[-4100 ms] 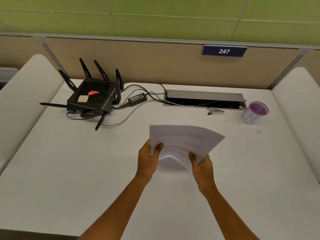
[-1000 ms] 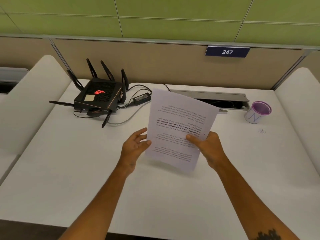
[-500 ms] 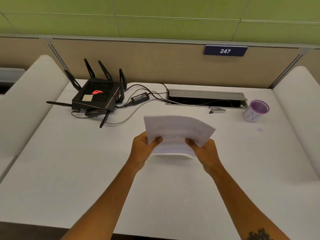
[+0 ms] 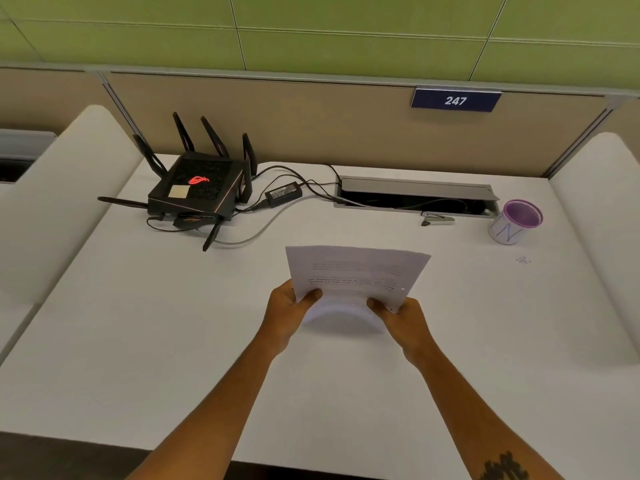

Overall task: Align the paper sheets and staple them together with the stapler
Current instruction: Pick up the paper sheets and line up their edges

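White laminate counter (image 4: 138,341) under beige and green partitions. My left hand (image 4: 289,311) and right hand (image 4: 403,318) pinch the white printed paper sheets (image 4: 356,275); the small silver stapler (image 4: 437,219) lies well beyond my right fingers (image 4: 375,303).

Bare worktop (image 4: 138,341) lies open around my grip; far back, router (image 4: 197,188), cables (image 4: 287,188) and what looks like the stapler (image 4: 438,220) crowd the wall.

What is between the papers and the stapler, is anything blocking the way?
Nothing visible. The paper sheets, held by the left hand and right hand, face bare desk up to the stapler by the cable tray.
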`<state>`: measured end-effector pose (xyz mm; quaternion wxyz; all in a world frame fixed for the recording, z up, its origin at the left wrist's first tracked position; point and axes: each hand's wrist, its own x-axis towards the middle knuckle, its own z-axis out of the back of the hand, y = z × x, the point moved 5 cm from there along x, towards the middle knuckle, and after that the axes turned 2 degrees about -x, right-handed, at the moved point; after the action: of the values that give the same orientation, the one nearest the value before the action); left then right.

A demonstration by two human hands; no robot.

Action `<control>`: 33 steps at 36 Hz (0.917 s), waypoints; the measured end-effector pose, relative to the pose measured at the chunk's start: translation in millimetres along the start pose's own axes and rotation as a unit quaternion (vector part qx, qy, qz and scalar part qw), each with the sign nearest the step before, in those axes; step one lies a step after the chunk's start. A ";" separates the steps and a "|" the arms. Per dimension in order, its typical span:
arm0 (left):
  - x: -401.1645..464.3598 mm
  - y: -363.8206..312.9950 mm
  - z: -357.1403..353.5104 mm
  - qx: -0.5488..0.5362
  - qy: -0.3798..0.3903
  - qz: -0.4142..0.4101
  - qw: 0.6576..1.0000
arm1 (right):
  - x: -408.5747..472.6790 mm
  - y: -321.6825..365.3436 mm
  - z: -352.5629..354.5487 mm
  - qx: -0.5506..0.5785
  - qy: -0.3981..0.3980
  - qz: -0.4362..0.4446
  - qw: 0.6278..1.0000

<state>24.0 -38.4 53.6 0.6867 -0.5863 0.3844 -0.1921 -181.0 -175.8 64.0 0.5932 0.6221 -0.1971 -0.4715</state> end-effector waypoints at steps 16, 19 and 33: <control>-14.6 -15.0 8.6 -0.271 -0.044 0.008 0.962 | -12.8 -1.9 3.5 0.205 0.064 -0.045 0.976; -20.2 -14.9 2.0 -0.331 -0.048 0.014 0.942 | -18.7 -5.5 -6.6 0.292 0.055 -0.059 0.953; -30.9 -1.5 -13.0 -0.398 -0.032 0.005 0.917 | -23.2 22.3 -15.2 0.234 -0.013 -0.038 0.971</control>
<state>-5.0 -25.2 64.1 0.4093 -0.8150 0.4101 -0.0012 -172.6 -153.6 90.5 0.4105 0.7445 -0.2857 -0.4422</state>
